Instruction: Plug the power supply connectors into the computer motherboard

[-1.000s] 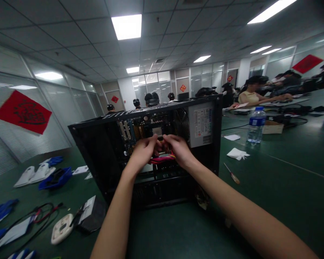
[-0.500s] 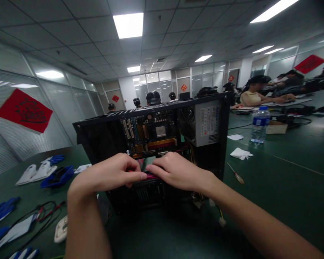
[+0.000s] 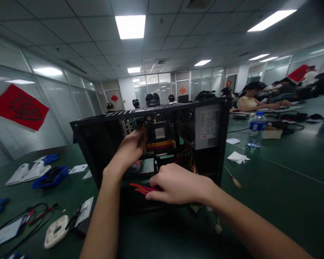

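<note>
A black computer case [image 3: 82, 144] stands with its side uncovered in front of me. My right hand [image 3: 178, 183] is closed around a bundle of red and orange cables [image 3: 140, 187], held low at the case's opening. Inside the case, my left hand [image 3: 131, 147] reaches to the motherboard [image 3: 166, 122], beside the expansion slots [image 3: 128, 126]. Its bent fingers are dark and blurred, so their grip does not show. The power supply [image 3: 209, 126], with its fan, sits at the upper right. More wires [image 3: 193, 162] hang below it.
On the right lie a screwdriver [image 3: 233, 178], a white glove [image 3: 238, 157] and a water bottle [image 3: 256, 129]. Blue trays [image 3: 47, 180], white gloves [image 3: 27, 174], cables and a white phone-case-like item [image 3: 56, 231] lie left. A person [image 3: 253, 102] sits at the far right.
My left hand has left the cables by my right hand and moved up to the motherboard. My right hand has stayed low, with the cables in it, and dropped slightly.
</note>
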Tool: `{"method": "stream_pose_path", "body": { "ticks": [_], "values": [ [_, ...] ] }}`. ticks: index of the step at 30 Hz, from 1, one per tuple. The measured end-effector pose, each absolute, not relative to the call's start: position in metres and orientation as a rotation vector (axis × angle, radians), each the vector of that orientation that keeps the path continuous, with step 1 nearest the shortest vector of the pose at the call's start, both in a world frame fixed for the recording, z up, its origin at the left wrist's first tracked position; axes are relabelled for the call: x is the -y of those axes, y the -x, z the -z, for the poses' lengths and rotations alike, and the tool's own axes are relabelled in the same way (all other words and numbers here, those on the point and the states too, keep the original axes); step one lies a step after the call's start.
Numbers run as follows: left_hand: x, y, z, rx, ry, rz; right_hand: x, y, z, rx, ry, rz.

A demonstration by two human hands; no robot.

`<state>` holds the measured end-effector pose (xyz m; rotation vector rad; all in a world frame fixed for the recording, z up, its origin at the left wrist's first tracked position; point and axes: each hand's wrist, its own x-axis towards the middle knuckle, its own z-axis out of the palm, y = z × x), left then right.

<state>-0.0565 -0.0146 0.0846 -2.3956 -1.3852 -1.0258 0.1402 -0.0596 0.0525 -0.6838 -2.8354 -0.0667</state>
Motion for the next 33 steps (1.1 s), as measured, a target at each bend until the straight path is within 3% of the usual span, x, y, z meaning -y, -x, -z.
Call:
{"method": "stream_pose_path", "body": {
  "ticks": [8,17,21,33],
  "values": [
    [-0.022,0.030,-0.051,1.373,2.525,1.000,0.061,-0.139,-0.053,2.879,0.654,0.143],
    [0.014,0.031,-0.075,1.554,2.682,0.715,0.063,-0.142,-0.054,2.883,0.654,0.142],
    [0.024,0.034,-0.084,1.489,2.608,0.779,0.065,-0.141,-0.055,2.896,0.659,0.126],
    [-0.005,0.033,-0.049,1.556,2.580,0.717,0.064,-0.140,-0.054,2.911,0.600,0.171]
  ]
}}
